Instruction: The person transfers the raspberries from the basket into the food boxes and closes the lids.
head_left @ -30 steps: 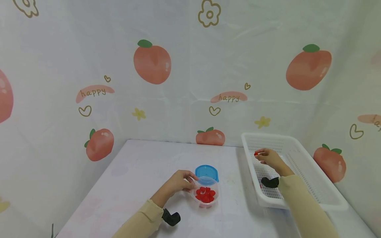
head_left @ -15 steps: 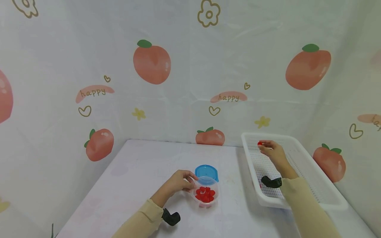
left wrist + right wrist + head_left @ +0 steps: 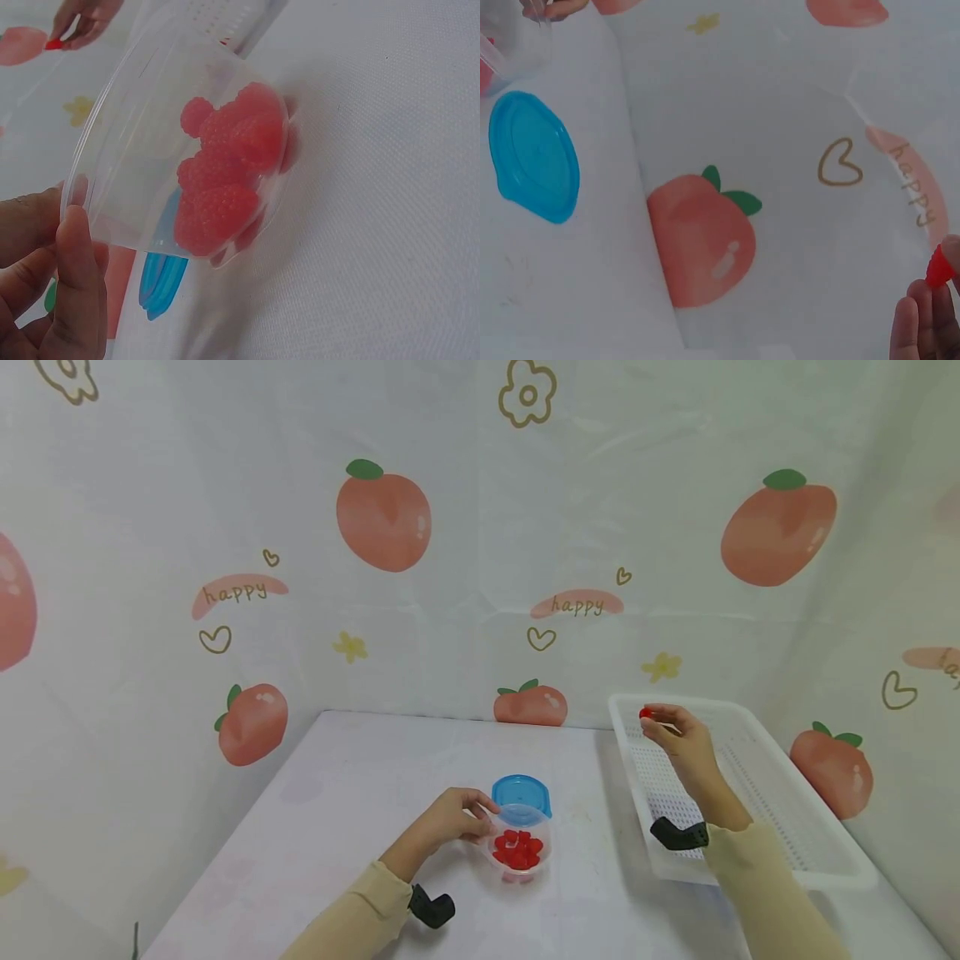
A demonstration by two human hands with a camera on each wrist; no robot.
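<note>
A clear round plastic container [image 3: 135, 161] with several red raspberries [image 3: 217, 142] in it stands on the table. My left hand [image 3: 455, 818] pinches its rim between thumb and fingers on the left side. Just behind the container lies a blue lid [image 3: 521, 795], flat on the table. Over the left part of the white basket my right hand [image 3: 684, 745] is raised, and a single red raspberry [image 3: 939, 268] is pinched between its thumb and fingertips.
The white perforated basket [image 3: 765, 752] stands at the right of the white table [image 3: 375, 760]. A patterned curtain [image 3: 450, 635] rises behind the table's back edge. Black wrist-worn devices [image 3: 432, 907] show at both cuffs.
My right hand has risen from low in the basket with a raspberry in its fingers, then shifted slightly left. The left hand and the container have stayed in place.
</note>
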